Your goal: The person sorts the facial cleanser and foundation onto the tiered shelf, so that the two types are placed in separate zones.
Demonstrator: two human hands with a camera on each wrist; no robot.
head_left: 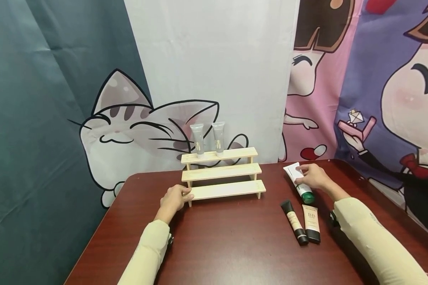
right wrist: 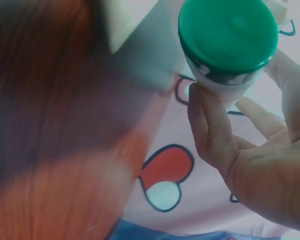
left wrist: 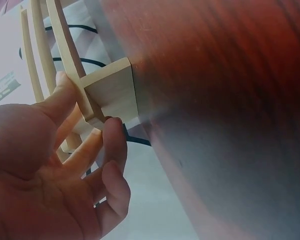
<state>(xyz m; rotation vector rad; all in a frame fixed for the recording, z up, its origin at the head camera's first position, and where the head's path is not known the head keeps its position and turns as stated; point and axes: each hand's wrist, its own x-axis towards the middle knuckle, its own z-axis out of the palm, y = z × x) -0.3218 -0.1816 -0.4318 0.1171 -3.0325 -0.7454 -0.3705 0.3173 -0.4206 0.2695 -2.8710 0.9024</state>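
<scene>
A three-tier wooden display stand [head_left: 228, 190] stands on the table, and my left hand [head_left: 173, 200] grips the left end of its lowest tier. In the left wrist view the thumb lies on that step [left wrist: 70, 45] and the fingertips curl under its end. My right hand [head_left: 314, 176] holds a white squeeze tube [head_left: 294, 173] with a green cap [head_left: 308, 197]. Seen from the right wrist, the green cap [right wrist: 229, 35] faces the camera and fingers wrap the tube behind it. Two clear tubes [head_left: 198, 139] [head_left: 219, 138] stand upright on the top tier.
A black-capped slim tube [head_left: 294, 223] and a beige BB tube [head_left: 311, 223] lie side by side on the brown table [head_left: 221, 245], nearer than the right hand. A printed cartoon curtain [head_left: 214, 59] hangs right behind the table's back edge.
</scene>
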